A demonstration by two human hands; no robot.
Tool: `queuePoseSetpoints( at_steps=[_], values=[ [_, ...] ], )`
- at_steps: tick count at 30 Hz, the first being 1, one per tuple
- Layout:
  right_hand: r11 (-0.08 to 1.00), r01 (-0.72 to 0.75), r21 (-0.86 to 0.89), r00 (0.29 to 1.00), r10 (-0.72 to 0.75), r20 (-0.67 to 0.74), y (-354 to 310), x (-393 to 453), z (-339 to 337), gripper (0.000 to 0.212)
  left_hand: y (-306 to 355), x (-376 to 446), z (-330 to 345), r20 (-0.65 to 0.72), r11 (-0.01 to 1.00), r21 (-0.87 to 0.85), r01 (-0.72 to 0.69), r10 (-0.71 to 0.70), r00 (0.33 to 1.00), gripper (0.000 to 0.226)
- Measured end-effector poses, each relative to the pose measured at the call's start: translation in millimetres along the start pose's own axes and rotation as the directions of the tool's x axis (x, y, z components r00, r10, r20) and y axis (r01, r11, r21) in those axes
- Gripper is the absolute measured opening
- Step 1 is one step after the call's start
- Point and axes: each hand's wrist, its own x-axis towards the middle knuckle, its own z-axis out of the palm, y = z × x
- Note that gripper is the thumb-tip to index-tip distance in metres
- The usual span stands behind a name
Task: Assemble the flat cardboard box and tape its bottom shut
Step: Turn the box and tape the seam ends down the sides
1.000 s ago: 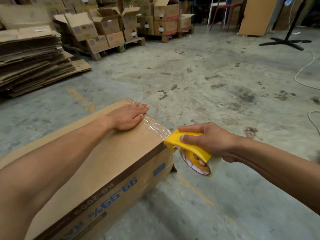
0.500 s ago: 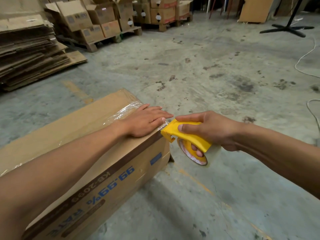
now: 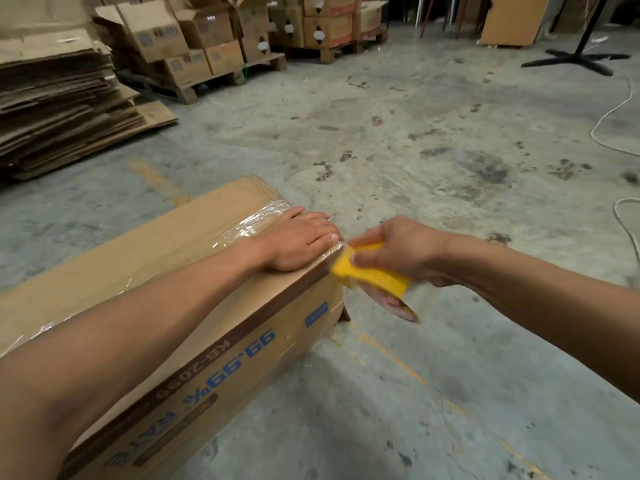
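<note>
A brown cardboard box (image 3: 166, 258) with blue print on its side lies on the concrete floor, its upward face crossed by a strip of clear tape (image 3: 256, 220). My left hand (image 3: 298, 242) lies flat on that face at the box's right end, pressing on the tape. My right hand (image 3: 398, 251) grips a yellow tape dispenser (image 3: 370, 275), which is blurred and tilted against the box's right top edge. The tape roll shows below the dispenser.
A tall stack of flat cardboard sheets (image 3: 59, 102) stands at the far left. Pallets of assembled boxes (image 3: 207, 39) line the back. A black stand base (image 3: 576, 58) and white cables (image 3: 613, 116) lie at the right on the floor.
My left hand has slid along the tape to the box's right end. My right hand has twisted the dispenser at the box edge, and its roll now points down.
</note>
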Motion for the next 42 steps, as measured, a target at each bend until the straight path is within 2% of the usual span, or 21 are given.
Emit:
queuePoseSetpoints(
  at_steps=[1,2,3,5,7,9,12,15,19,28,32,34,38,42],
  values=[
    [0.958,-0.029,-0.285,0.997,0.049,0.064,15,-2,10,0.033,-1,-1,0,0.002,1.000,-0.015,0.022,-0.022,1.000,0.057],
    [0.870,-0.044,-0.492,0.986,0.117,0.118,35,-6,23,0.038,-4,-3,1,0.005,0.999,-0.028,0.034,-0.034,0.999,0.058],
    [0.818,-0.081,-0.569,0.965,0.208,0.161,55,-10,34,0.041,-8,-4,3,-0.007,0.999,-0.027,0.033,-0.034,0.999,0.058],
    [0.854,-0.184,-0.487,0.939,0.299,0.169,80,-8,27,0.046,-17,-4,4,-0.060,0.999,-0.016,0.047,-0.047,0.997,0.056],
    [0.919,-0.224,-0.324,0.961,0.263,0.083,83,4,3,0.049,-16,-4,6,-0.070,0.999,-0.027,0.039,-0.041,0.997,0.054],
    [0.948,-0.210,-0.240,0.975,0.220,0.017,79,20,-8,0.049,-11,-2,7,-0.085,0.995,-0.091,0.037,-0.044,0.995,0.058],
    [0.957,-0.188,-0.220,0.981,0.193,0.001,73,40,1,0.051,-9,-3,2,-0.123,0.987,-0.154,0.052,-0.072,0.990,0.050],
    [0.952,-0.189,-0.242,0.980,0.197,0.010,71,55,10,0.054,-3,-5,5,-0.166,0.987,-0.158,0.029,-0.056,0.985,0.030],
    [0.958,-0.187,-0.219,0.981,0.192,0.001,73,66,11,0.055,4,-7,8,-0.268,0.987,-0.158,0.016,-0.058,0.962,0.019],
    [0.953,-0.208,-0.220,0.976,0.216,0.016,83,74,6,0.055,12,-1,15,-0.346,0.982,-0.172,0.078,-0.134,0.928,0.028],
    [0.954,-0.209,-0.214,0.976,0.215,0.009,84,78,5,0.055,9,0,9,-0.358,0.969,-0.248,0.018,-0.109,0.927,0.034],
    [0.957,-0.206,-0.205,0.977,0.212,0.009,83,79,5,0.055,-4,-2,2,-0.342,0.976,-0.216,0.019,-0.094,0.935,0.036],
    [0.968,-0.191,-0.164,0.981,0.195,0.008,79,84,5,0.054,-47,-2,-19,-0.400,0.986,-0.086,0.140,-0.163,0.902,0.028],
    [0.988,-0.156,-0.006,0.986,0.155,-0.061,73,91,5,0.052,-66,-1,-15,-0.376,0.968,-0.108,0.227,-0.251,0.892,0.026]
  ],
)
